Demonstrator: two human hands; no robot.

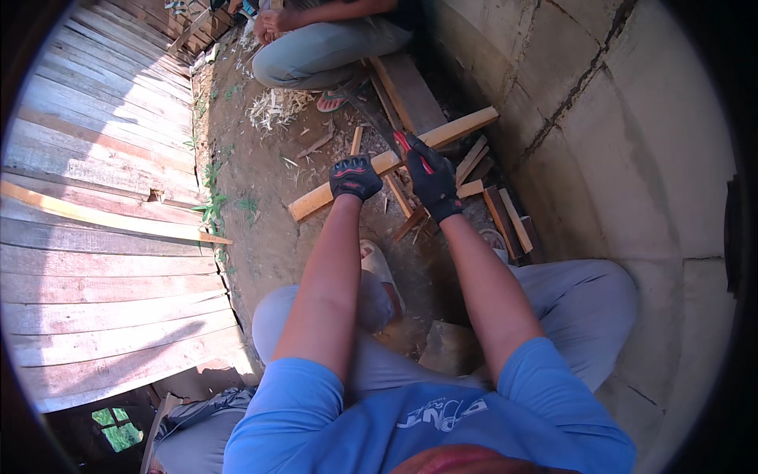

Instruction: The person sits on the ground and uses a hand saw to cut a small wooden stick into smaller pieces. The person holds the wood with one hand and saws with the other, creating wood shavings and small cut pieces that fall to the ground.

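My left hand (pixel 355 177), in a black glove with red trim, is closed over a squared wooden beam (pixel 316 201) that slants up to the right. My right hand (pixel 433 175), gloved alike, is closed at the beam's middle on a dark long-bladed tool (pixel 374 115). Its blade points away from me, up and to the left, across the beam. The glove hides the handle, and whether it is a saw or a machete I cannot tell. Under the beam lie thinner wood strips (pixel 400 196).
Another person (pixel 332 51) sits ahead beside a thick plank (pixel 409 91). A pile of shavings (pixel 278 108) lies on the dirt floor. Wood offcuts (pixel 505 221) lean near the concrete wall (pixel 632 158) at right. A plank wall (pixel 103 205) stands at left, and another person's leg (pixel 197 434) shows at lower left.
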